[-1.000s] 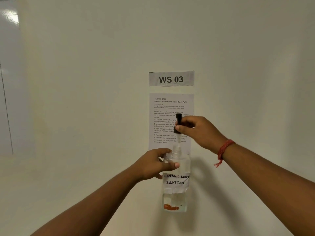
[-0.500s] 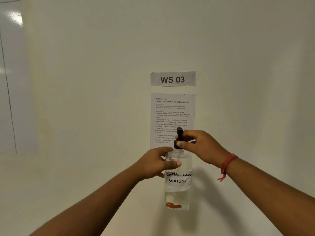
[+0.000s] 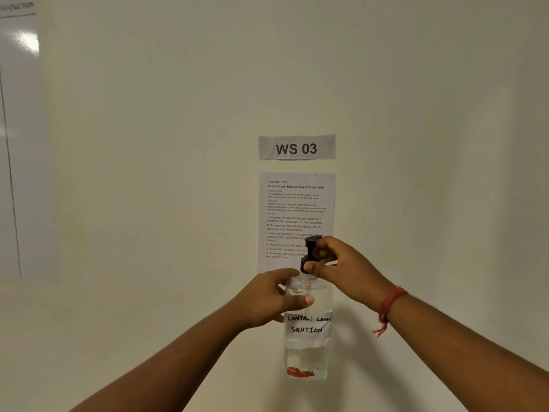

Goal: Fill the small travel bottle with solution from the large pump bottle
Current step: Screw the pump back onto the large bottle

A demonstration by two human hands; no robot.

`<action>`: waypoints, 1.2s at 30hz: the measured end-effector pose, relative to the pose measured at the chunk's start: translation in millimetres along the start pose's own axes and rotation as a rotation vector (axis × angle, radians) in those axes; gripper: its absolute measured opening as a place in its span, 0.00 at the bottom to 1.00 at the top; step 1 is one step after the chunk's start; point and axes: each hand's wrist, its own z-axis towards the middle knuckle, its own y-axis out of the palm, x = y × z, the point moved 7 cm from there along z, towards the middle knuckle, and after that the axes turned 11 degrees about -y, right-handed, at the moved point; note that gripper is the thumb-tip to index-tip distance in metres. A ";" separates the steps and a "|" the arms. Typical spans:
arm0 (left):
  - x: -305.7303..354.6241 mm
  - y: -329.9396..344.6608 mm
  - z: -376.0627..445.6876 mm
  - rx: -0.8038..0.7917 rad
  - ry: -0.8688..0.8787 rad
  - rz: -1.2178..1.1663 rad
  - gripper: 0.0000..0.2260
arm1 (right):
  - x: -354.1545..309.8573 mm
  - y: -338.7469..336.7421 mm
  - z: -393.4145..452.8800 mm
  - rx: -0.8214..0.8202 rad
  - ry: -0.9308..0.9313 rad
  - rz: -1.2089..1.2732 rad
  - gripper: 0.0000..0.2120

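Left hand (image 3: 267,298) has its fingers wrapped round the shoulder of the big clear pump bottle (image 3: 307,337), standing upright at the wall; right hand (image 3: 341,266) pinches the black pump top (image 3: 310,254) sitting on its neck; travel bottle's nowhere in view, so can't tell if it's filled; liquid sits low under the handwritten label.

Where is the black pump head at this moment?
In the head view, the black plastic pump head sits at the neck of the clear labelled pump bottle, low centre, pinched by the right hand, just before the printed instruction sheet.
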 end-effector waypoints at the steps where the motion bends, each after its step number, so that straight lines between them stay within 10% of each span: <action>1: -1.0 -0.2 0.2 0.000 -0.001 -0.006 0.29 | 0.7 0.3 -1.0 -0.019 0.006 0.036 0.17; 36: 4.5 12.5 0.9 -0.035 0.025 -0.053 0.30 | 4.4 -5.4 -22.7 -0.050 0.013 0.353 0.14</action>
